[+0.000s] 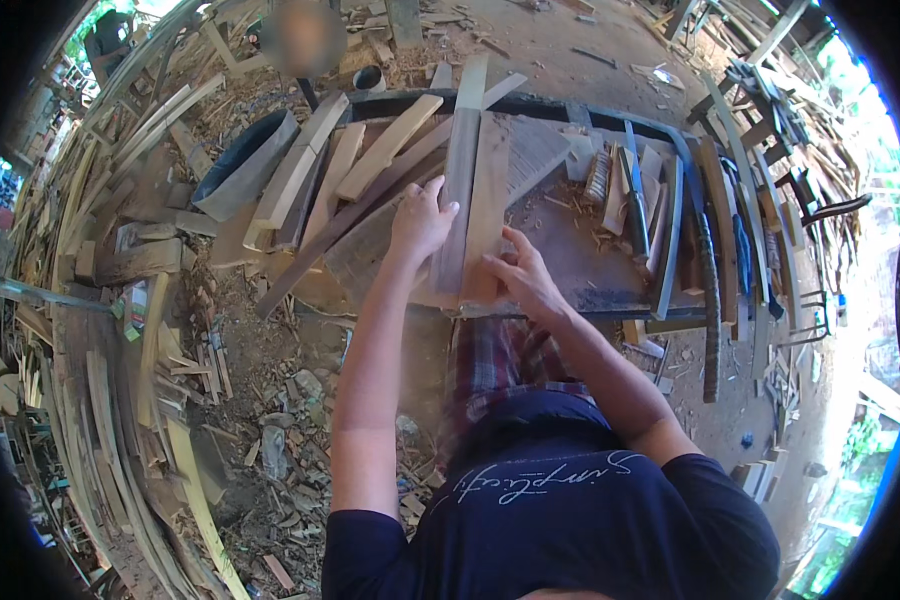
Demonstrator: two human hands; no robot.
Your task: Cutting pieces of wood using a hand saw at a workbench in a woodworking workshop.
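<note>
Left hand [420, 222] and right hand [520, 275] press grey plank [460, 190] and brown plank [487, 215] on workbench [590, 260]

Grey plank [460, 190]: rough-sawn wood, matt. Brown plank [488, 215] at its 3 o'clock: smoother wood, matt. Counter [580, 255]: worn wood, dusty, dark metal frame. Offcuts [300, 170] at 9 o'clock: pale raw timber.

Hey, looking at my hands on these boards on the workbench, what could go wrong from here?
1. Both hands, left hand and right hand, press bare on the rough boards; splinters are likely.
2. The boards overhang the far edge of the workbench, so they might tip or slide.
3. Loose planks and tools crowd the bench, and scrap wood litters the ground by your feet; something may get knocked off, or you may trip.
</note>
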